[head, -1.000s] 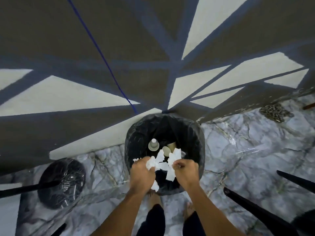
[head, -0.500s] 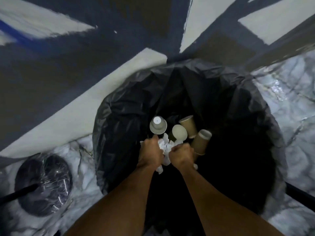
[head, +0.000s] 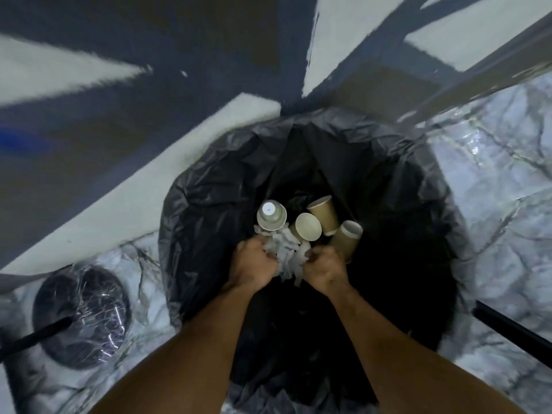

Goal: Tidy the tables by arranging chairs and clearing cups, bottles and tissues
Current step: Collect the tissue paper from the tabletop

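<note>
Upright bottle [head: 271, 216], cap skyward

View: one head-worn wide-angle camera, no second view to share with.
Direction: steeply down, into the black-lined bin [head: 209, 204].
Nearness: close; the bin mouth fills most of the frame.
Lower edge: both forearms enter there.
Margins: patterned carpet [head: 89, 115] above, marble floor [head: 493, 189] at the right.

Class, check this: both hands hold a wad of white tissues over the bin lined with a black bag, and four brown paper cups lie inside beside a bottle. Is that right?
Not quite: the head view shows three brown paper cups, not four. The rest holds: left hand and right hand hold the tissues over the black-bagged bin, beside the bottle.
</note>
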A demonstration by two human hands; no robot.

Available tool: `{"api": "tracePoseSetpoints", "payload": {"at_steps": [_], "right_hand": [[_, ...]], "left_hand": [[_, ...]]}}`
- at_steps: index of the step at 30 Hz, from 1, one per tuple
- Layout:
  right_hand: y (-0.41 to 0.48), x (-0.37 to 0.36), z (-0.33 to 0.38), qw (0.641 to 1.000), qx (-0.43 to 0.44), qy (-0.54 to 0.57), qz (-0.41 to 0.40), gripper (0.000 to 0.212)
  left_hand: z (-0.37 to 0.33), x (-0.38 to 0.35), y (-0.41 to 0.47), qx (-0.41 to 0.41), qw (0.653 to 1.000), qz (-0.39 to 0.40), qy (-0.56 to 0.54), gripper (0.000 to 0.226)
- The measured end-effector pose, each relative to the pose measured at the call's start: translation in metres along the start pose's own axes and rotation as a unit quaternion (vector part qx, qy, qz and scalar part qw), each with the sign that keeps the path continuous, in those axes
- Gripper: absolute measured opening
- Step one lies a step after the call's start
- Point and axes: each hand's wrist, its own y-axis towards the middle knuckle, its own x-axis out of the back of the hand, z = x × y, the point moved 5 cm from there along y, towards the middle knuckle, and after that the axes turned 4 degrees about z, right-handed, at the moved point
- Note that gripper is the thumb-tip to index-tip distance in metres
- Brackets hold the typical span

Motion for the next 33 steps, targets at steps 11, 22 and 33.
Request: {"api": "tracePoseSetpoints", "payload": {"at_steps": [11, 22, 33], "right_hand": [[-0.241, 0.137, 0.077, 0.978, 0.114, -0.165, -0.054, 0.031], [-0.484, 0.215, 0.025, 0.970, 0.042, -0.090, -0.221, 0.030], [-0.682, 0.198, -0.174, 0.916, -0.119, 0.082, -0.373, 0.040]], "left_hand": [[-0.140, 0.118, -0.193, -0.157, 0.982, -0.005, 0.102, 0.008], [-0.234, 0.167, -0.374, -0.317, 0.918, 0.025, 0.238, 0.040], [-0.351, 0.032, -0.573, -0.539, 0.771, 0.125, 0.314, 0.032]]}}
